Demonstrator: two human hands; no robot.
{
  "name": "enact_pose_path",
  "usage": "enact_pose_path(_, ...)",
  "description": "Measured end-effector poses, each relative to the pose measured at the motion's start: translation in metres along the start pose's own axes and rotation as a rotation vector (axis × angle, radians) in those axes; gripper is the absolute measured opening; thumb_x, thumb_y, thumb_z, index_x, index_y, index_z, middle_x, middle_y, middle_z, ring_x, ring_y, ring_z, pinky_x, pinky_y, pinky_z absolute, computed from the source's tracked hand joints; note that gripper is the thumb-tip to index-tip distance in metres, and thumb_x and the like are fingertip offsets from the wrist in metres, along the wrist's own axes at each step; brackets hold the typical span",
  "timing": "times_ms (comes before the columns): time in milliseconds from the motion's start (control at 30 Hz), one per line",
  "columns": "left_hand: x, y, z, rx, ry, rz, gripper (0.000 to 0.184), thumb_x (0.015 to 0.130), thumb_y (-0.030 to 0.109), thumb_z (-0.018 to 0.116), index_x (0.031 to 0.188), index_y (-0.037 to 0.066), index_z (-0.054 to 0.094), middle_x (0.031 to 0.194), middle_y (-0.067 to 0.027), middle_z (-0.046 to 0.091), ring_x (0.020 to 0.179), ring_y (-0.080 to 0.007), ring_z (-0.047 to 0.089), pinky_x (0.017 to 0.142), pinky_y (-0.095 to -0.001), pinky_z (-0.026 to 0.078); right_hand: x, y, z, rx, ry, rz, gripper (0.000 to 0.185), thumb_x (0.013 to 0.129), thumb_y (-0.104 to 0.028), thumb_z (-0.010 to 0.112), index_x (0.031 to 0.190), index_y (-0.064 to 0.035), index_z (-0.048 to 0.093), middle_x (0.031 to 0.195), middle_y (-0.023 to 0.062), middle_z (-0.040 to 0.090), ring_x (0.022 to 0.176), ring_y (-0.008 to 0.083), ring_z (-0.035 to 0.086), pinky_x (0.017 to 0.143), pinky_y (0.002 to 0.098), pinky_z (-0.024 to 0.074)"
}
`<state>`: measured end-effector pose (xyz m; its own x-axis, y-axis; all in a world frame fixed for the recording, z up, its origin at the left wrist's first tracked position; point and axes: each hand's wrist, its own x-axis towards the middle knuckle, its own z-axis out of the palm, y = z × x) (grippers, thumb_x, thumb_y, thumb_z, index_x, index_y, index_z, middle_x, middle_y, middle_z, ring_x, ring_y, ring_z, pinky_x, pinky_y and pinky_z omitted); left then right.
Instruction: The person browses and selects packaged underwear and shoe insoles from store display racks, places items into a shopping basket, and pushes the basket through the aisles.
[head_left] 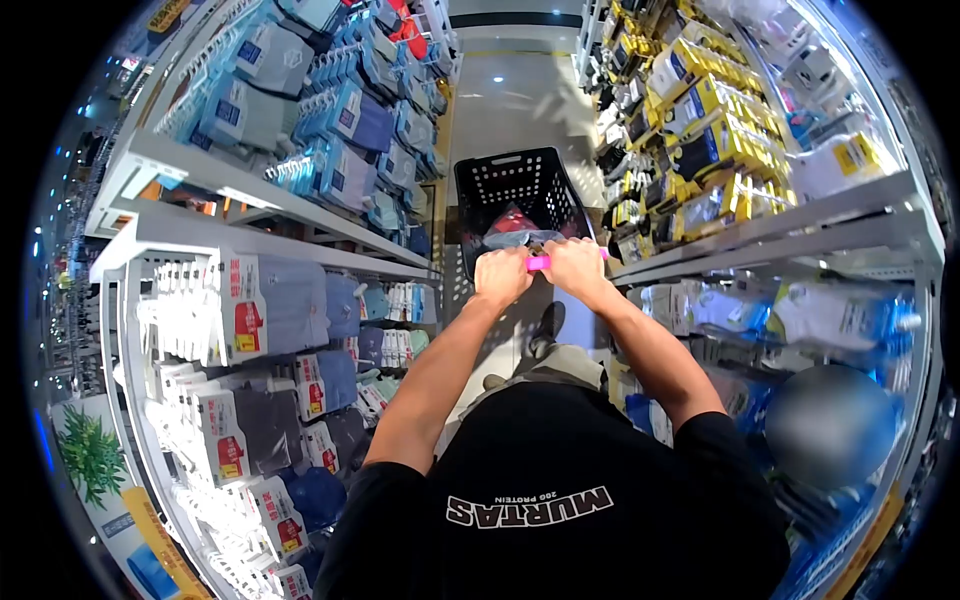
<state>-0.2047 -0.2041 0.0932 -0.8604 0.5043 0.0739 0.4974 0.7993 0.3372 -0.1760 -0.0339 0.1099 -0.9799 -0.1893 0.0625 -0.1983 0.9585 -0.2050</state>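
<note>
Both hands are clamped on the pink handle [539,263], the left hand [504,276] and right hand [576,266] side by side near its middle, probably so the pull or push stays even. Just ahead of them sits the black basket [466,205], in line with the body, perhaps to clear both sides. Inside, close to the knuckles, lies a red item [511,220]. Farther out, packaged garments [362,122] hang to the left and yellow-carded packs [700,92] to the right, likely hooked facing the aisle for easy picking.
</note>
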Motion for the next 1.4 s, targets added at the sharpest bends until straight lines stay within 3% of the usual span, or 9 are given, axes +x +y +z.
enact_pose_path(467,0.121,-0.06,-0.005,0.106,0.167,-0.054,0.021,0.078,0.025,0.069,0.067,0.01,0.06,0.069,-0.0107,0.064,0.067,-0.0331,0.064,0.063,-0.0466,0.05,0.129,0.034,0.013,0.096,0.065,-0.035,0.027,0.09,-0.029,0.055,0.076,-0.0082,0.064,0.066,0.0131,0.068,0.062,0.031,0.07,0.057,0.0435,0.0537)
enact_pose_path(567,0.159,-0.079,-0.014,0.194,0.108,-0.085,0.02,0.081,0.026,0.066,0.071,0.008,0.065,0.078,-0.0108,0.067,0.078,-0.0297,0.066,0.075,-0.0429,0.05,0.17,0.039,0.02,0.124,0.056,-0.011,0.029,0.091,-0.029,0.053,0.077,-0.0071,0.065,0.066,0.014,0.068,0.059,0.0317,0.069,0.055,0.0442,0.0546)
enact_pose_path(867,0.256,-0.11,-0.02,0.177,0.195,-0.023,0.014,0.075,0.025,0.069,0.071,0.012,0.064,0.078,-0.0074,0.064,0.08,-0.0277,0.064,0.073,-0.0432,0.047,0.258,0.073,0.015,0.058,0.11,0.003,0.02,0.085,-0.021,0.052,0.077,-0.0091,0.065,0.066,0.0143,0.068,0.058,0.0308,0.069,0.053,0.0437,0.0548)
enact_pose_path(967,0.298,-0.112,-0.026,0.18,0.215,0.028,0.02,0.068,0.032,0.071,0.071,0.013,0.066,0.077,-0.0085,0.064,0.078,-0.0291,0.064,0.071,-0.0435,0.05,0.294,0.093,0.007,0.072,-0.013,0.15,0.024,0.085,-0.032,0.059,0.079,-0.0102,0.067,0.072,0.0172,0.069,0.071,0.0352,0.07,0.062,0.0472,0.0557)
enact_pose_path(1100,0.335,-0.128,-0.03,0.053,0.143,-0.019,0.02,0.071,0.031,0.07,0.085,0.016,0.07,0.094,-0.0069,0.061,0.097,-0.0273,0.058,0.082,-0.0441,0.045,0.339,0.107,0.001,-0.014,0.015,0.133,0.022,0.085,-0.033,0.06,0.082,-0.0124,0.068,0.075,0.0177,0.07,0.072,0.0387,0.069,0.065,0.0502,0.0553)
enact_pose_path(1167,0.34,-0.131,-0.02,-0.127,0.281,0.003,0.033,0.071,0.025,0.071,0.101,0.014,0.067,0.108,-0.009,0.06,0.113,-0.029,0.053,0.101,-0.0438,0.037,0.359,0.114,-0.012,-0.045,0.014,0.128,0.02,0.083,-0.032,0.061,0.084,-0.0132,0.068,0.076,0.0178,0.07,0.072,0.0396,0.069,0.066,0.0504,0.0557)
enact_pose_path(1233,0.33,-0.122,-0.027,-0.295,0.479,-0.029,0.052,0.074,0.024,0.073,0.122,0.009,0.059,0.123,-0.0112,0.056,0.124,-0.0328,0.047,0.108,-0.0464,0.034,0.383,0.13,-0.009,-0.1,0.003,0.156,0.022,0.082,-0.034,0.064,0.085,-0.0132,0.068,0.077,0.0176,0.07,0.074,0.0401,0.069,0.069,0.0507,0.0557)
enact_pose_path(1333,0.287,-0.114,-0.061,-0.899,0.347,-0.363,0.041,0.084,0.021,0.07,0.119,0.003,0.059,0.117,-0.013,0.059,0.107,-0.0304,0.058,0.095,-0.0394,0.047,0.411,0.142,-0.008,-0.177,0.021,0.207,0.023,0.083,-0.035,0.064,0.084,-0.0122,0.068,0.078,0.0176,0.07,0.077,0.0393,0.069,0.069,0.0512,0.0552)
enact_pose_path(1400,0.245,-0.127,-0.08,-0.77,0.48,-0.364,0.031,0.088,0.019,0.068,0.112,0.001,0.063,0.109,-0.0128,0.063,0.096,-0.0259,0.063,0.086,-0.0361,0.05,0.429,0.149,-0.015,-0.144,0.023,0.207,0.026,0.084,-0.038,0.063,0.084,-0.0118,0.068,0.077,0.0198,0.069,0.077,0.0414,0.068,0.069,0.0511,0.0543)
